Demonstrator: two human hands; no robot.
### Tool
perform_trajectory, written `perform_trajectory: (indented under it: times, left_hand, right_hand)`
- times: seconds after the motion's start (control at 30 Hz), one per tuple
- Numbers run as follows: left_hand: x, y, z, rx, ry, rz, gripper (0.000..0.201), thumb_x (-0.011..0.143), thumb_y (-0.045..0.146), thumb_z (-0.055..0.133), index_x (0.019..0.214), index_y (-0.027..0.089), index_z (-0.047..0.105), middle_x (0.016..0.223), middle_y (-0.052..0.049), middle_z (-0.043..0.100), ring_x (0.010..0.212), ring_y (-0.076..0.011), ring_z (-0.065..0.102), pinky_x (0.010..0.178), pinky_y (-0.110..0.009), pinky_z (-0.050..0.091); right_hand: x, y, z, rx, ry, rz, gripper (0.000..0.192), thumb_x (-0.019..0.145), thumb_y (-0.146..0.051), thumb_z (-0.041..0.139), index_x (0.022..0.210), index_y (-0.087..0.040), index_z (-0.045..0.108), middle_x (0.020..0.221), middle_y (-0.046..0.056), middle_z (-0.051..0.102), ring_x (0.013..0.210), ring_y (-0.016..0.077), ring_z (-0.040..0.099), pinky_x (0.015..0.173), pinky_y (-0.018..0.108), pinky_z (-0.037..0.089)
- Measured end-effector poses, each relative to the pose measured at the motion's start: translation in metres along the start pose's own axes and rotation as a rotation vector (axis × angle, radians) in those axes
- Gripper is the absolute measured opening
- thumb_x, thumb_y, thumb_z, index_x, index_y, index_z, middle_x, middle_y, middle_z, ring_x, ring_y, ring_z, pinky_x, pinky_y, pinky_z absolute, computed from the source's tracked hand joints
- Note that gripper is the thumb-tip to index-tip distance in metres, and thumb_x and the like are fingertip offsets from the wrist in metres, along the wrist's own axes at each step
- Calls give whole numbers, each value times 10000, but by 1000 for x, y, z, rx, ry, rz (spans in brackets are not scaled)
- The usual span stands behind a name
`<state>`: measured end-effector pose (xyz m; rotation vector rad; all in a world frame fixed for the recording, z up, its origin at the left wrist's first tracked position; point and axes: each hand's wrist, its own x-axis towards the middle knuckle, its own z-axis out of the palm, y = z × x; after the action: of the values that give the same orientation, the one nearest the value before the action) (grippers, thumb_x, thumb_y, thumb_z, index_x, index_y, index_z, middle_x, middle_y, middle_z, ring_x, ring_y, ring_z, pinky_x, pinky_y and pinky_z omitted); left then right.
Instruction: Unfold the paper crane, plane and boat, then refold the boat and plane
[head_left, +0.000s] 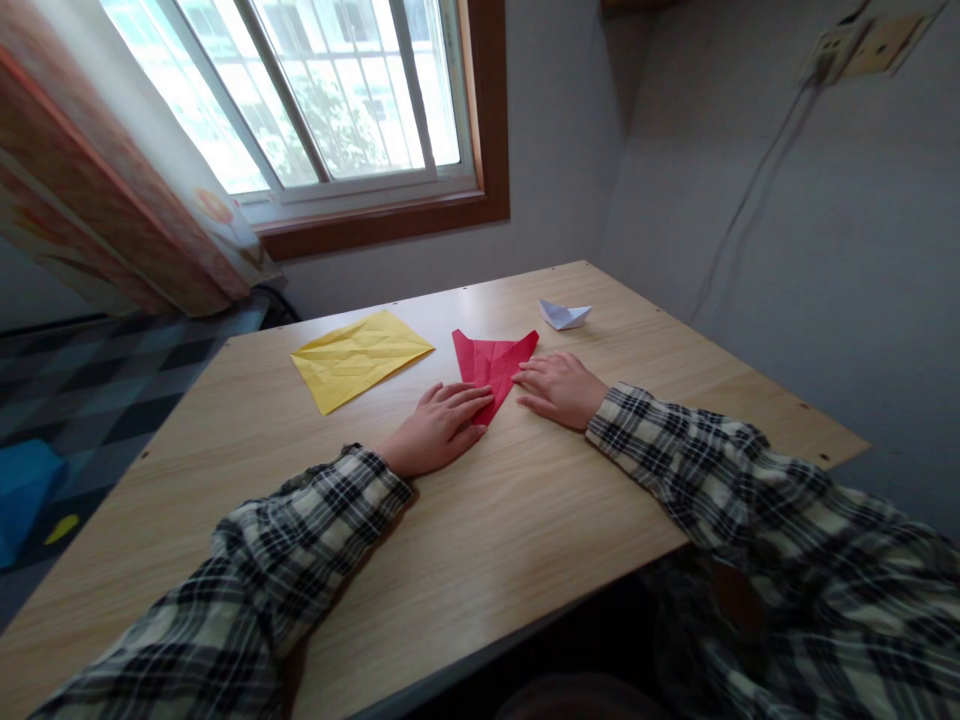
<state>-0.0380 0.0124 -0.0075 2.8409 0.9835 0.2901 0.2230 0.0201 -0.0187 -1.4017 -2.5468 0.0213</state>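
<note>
A folded red sheet of origami paper lies on the wooden table, its tip toward me and two small points standing out at its far corners. My left hand rests flat over its lower left part, fingers stretched across the paper and hiding some of it. At the paper's right edge is my right hand, palm down with fingers extended and the fingertips touching the edge. Neither hand grips anything.
Left of the red paper lies a creased yellow sheet. A small white paper boat stands beyond my right hand. The table has its far edge near the wall and window. A blue object is at lower left.
</note>
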Motion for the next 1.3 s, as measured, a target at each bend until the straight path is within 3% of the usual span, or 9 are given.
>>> perform_trajectory:
  times: [0.27, 0.7, 1.3]
  left_hand:
    - [-1, 1, -1, -27, -18, 28, 489, 992, 412, 442, 1453, 253, 480, 1483, -68, 531, 1376, -293, 445, 1140, -552, 310]
    - [-2, 1, -1, -33, -22, 40, 476, 991, 405, 442, 1445, 271, 487, 1500, -54, 513, 1391, -282, 432, 1151, -544, 298]
    - [-4, 0, 0, -47, 0, 73, 453, 988, 396, 453, 1426, 293, 505, 1494, -39, 521, 1382, -278, 442, 1146, -552, 310]
  right_hand:
    - [1, 6, -1, -19, 30, 51, 420, 992, -480, 440, 1220, -205, 662, 1361, 113, 625, 1304, 289, 504, 1087, 468, 300]
    - [4, 19, -2, -32, 24, 120, 402, 992, -461, 443, 1221, -197, 643, 1328, 108, 643, 1226, 268, 556, 1054, 425, 340]
    - [7, 44, 0, -27, 40, 185, 455, 996, -474, 399, 1263, -190, 634, 1339, 120, 638, 1243, 293, 553, 1041, 461, 375]
